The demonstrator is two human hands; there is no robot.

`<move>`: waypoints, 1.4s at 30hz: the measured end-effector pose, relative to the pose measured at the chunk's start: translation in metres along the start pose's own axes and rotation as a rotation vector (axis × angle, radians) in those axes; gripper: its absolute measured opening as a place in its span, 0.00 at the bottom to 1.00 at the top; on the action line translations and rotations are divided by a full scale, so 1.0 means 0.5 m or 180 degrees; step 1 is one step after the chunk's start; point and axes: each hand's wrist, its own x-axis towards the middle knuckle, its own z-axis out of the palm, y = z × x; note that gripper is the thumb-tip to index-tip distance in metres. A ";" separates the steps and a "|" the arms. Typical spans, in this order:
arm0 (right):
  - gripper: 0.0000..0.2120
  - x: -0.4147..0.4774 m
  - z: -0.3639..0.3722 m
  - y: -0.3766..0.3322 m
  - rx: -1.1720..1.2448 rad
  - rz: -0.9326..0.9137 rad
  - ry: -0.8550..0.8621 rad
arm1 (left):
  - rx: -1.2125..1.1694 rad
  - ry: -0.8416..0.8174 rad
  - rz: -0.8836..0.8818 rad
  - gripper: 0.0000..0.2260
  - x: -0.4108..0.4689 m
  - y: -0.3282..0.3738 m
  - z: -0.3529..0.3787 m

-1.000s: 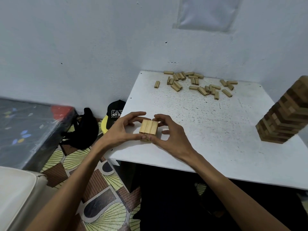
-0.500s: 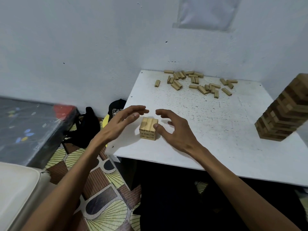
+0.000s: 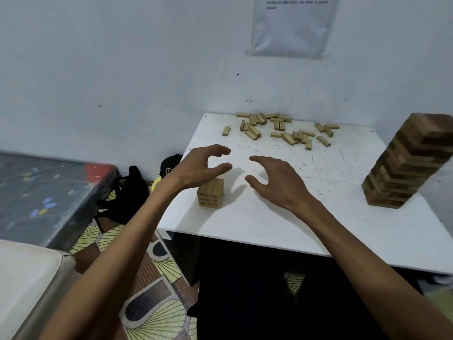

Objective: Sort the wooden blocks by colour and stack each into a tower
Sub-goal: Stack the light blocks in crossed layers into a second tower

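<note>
While left hand (image 3: 196, 169) and right hand (image 3: 278, 184) hover empty, loose, the short stack (image 3: 210, 193) shows unreadable print.

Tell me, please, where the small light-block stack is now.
Head view: the small stack stands at the white table's front-left, beneath the left hand, left of the right hand.

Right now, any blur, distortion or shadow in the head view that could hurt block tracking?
Head view: tall tower at the right edge leans, likely wide-angle bending, its top smeared; soft shadows of the left hand and right hand fall on the table beside the short stack; no glare; loose blocks sharp.
</note>
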 end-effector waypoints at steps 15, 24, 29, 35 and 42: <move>0.27 0.033 -0.115 0.191 -0.0553 0.0511 -0.0024 | 0.0302 -0.0182 0.0004 0.22 0.202 0.144 0.150; 0.25 0.116 -0.107 0.300 -0.0551 0.0846 -0.0067 | 0.0719 -0.0085 -0.0209 0.24 0.358 0.144 0.236; 0.27 0.164 -0.080 0.352 -0.0491 0.0969 -0.0072 | 0.0836 0.0100 -0.0345 0.27 0.440 0.123 0.278; 0.23 0.196 -0.051 0.384 -0.0498 0.1060 0.0069 | 0.0870 0.0336 -0.0520 0.27 0.495 0.110 0.321; 0.15 0.179 -0.035 0.384 -0.0427 0.1134 0.0447 | 0.0500 0.0728 -0.0642 0.25 0.478 0.109 0.343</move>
